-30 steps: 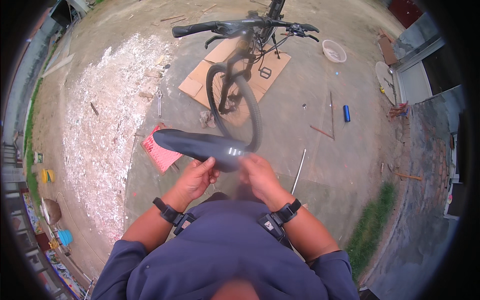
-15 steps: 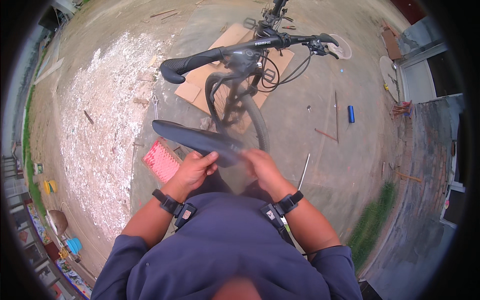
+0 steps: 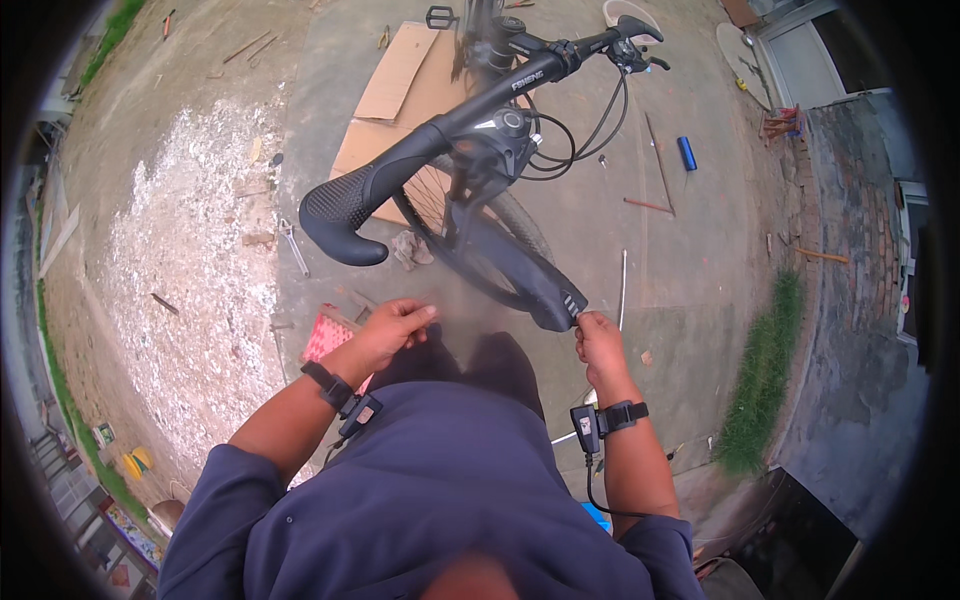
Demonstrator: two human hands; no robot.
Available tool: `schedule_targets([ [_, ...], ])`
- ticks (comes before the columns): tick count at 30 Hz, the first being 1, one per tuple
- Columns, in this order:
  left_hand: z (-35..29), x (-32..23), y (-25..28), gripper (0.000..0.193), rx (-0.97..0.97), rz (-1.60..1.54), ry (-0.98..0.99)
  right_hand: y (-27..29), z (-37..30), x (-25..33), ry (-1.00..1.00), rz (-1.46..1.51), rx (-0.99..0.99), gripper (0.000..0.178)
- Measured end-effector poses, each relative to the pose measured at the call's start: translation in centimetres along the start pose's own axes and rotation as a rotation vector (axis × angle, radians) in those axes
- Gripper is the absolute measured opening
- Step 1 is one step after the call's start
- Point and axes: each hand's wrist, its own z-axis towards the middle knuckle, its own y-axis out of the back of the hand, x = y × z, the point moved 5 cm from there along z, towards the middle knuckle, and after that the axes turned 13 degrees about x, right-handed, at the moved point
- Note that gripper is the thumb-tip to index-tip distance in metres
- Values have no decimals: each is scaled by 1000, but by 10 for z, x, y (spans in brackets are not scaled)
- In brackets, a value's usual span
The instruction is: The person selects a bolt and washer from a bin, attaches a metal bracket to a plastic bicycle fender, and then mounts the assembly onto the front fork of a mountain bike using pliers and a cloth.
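A black bicycle mudguard [image 3: 535, 285] lies along the front wheel [image 3: 455, 250], its broad end with light stripes pointing toward me. My right hand [image 3: 598, 338] pinches the tip of that end between thumb and fingers. My left hand [image 3: 392, 328] is apart from the mudguard, loosely curled in front of my knees with thumb and forefinger stretched out, and nothing shows in it. Above the wheel, the black handlebar [image 3: 455, 115] slants across, its near grip [image 3: 345, 205] at the left. Where the mudguard meets the fork is partly hidden by the bar and fork crown [image 3: 505, 135].
Cardboard [image 3: 400, 75] lies under the bicycle. Left are a wrench [image 3: 295, 250], a crumpled rag [image 3: 410, 250] and a red-pink patterned box [image 3: 325, 335]. A blue cylinder [image 3: 686, 153], a rusty rod [image 3: 660, 165] and a thin pale rod [image 3: 624, 290] lie right.
The mudguard has gone from crosswise between my hands to along the front wheel. My left hand has let go of it; my right hand has moved right with its end. The handlebar appears nearer.
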Motion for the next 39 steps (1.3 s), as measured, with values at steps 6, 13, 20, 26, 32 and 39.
schedule_targets([
  [6,0,18,1,28,-101,-42,36,51,39,-7,102,-184,-141,24],
  [13,3,29,-18,26,-179,-84,14,54,99,-4,221,-239,-123,17],
  [20,15,37,-15,24,-215,-118,50,25,122,11,140,-217,-103,31],
  [26,32,23,14,28,-162,-36,102,-31,156,21,103,-63,-58,32],
  [32,36,10,40,31,-138,-5,144,-85,185,44,125,-73,-38,33],
  [39,40,9,64,30,-151,14,135,-120,219,58,242,-71,70,37],
])
